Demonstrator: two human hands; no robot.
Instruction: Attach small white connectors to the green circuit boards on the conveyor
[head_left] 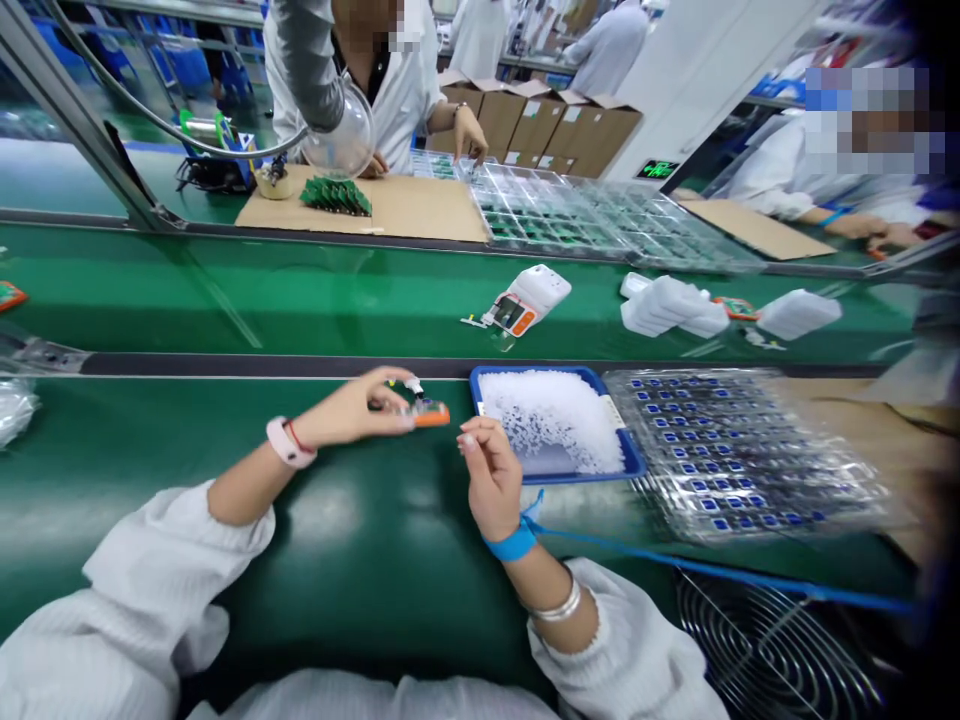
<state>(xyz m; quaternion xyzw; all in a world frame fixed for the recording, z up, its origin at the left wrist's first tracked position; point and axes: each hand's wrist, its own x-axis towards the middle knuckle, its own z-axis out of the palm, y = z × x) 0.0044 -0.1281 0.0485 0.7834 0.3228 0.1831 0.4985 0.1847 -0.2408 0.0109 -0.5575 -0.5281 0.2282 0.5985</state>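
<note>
A glossy dark-green tabletop (pixel 360 560) fills the lower half of the frame, and a bright green conveyor belt (pixel 360 300) runs across above it. At upper centre, a person in a white coat (pixel 416 90) works beyond the belt. Clear plastic compartment trays (pixel 517 180) with green boards lie at upper right of centre, in front of open brown cardboard boxes (pixel 514 125). At right of the frame, clear plastic trays (pixel 817 450) hold rows of small blue-and-dark parts; beside them, right of centre, sits a shallow blue rectangular tray (pixel 637 465) of tiny white pieces (pixel 555 400). On the belt above that tray lies a white plastic housing (pixel 544 288) with an orange end, and more white housings (pixel 664 305) lie farther right.

The left hand (pixel 356 408) is left of centre, its thumb and fingers pinching an orange-edged piece (pixel 431 414) with a small white part on top, held at the middle of the frame. The right hand (pixel 493 470) is just right of it, near the blue tray, fingers curled and thumb and forefinger drawn together; whether something tiny sits between them I cannot tell
</note>
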